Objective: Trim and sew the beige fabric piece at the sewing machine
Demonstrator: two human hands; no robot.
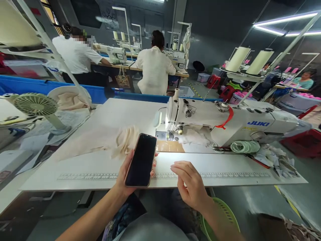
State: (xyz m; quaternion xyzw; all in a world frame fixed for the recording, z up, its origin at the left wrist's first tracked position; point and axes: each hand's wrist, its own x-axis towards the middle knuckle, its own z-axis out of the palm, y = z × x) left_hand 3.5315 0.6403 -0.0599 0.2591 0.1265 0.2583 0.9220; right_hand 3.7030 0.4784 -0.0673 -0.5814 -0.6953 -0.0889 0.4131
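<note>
The left hand is wrapped around a phone, fingers curled on its far edge and thumb on the near side. The phone stands tilted with its dark screen facing up, above the near edge of the white table. The right hand is just to the right of the phone, open, with its fingers loosely apart and holding nothing. It is over the ruler strip along the table's near edge, and whether the fingertips touch the table cannot be told. Just beyond the phone, to the left, lies a crumpled cream cloth. A white sewing machine stands far right of the hands, with its lamp lit over the needle area. A coil of pale green cord lies in front of it. A small green fan stands at the far left. A green basket is below the right forearm. Far off, two people in white tops work at other tables.
</note>
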